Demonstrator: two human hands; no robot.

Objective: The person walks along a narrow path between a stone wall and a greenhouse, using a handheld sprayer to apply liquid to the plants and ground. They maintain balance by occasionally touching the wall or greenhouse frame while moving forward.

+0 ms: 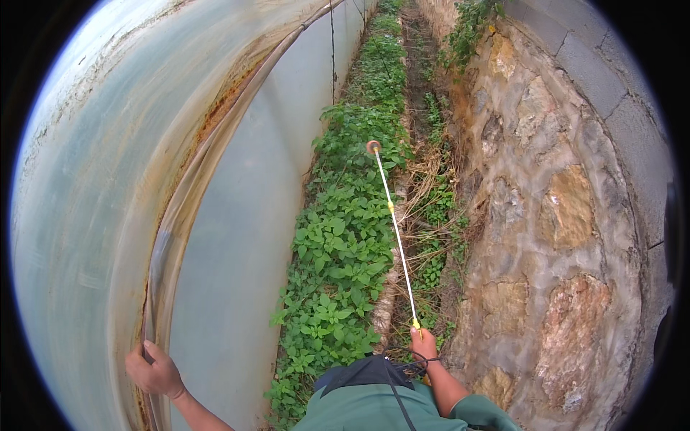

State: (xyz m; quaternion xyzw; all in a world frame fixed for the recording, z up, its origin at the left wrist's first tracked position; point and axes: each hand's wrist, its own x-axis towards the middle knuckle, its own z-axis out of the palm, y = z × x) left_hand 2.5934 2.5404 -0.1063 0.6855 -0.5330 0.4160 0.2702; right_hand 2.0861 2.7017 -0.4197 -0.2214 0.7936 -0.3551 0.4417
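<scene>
The right hand (424, 343) is closed around the base of the long thin white spray lance (394, 233), whose axis runs straight ahead over the green weeds (345, 244), while the left hand (153, 370) presses against the rusty greenhouse hoop (180, 215).

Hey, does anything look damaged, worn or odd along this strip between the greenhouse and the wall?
Yes. The curved metal rib of the plastic tunnel that the left hand grips is rust-stained, with orange streaks higher up. Beside the spray wand held by the right hand, a patch of dry, straw-coloured growth breaks the green plants.

Two hands (153, 371), one spray wand (394, 230), one stone wall (560, 215).
</scene>
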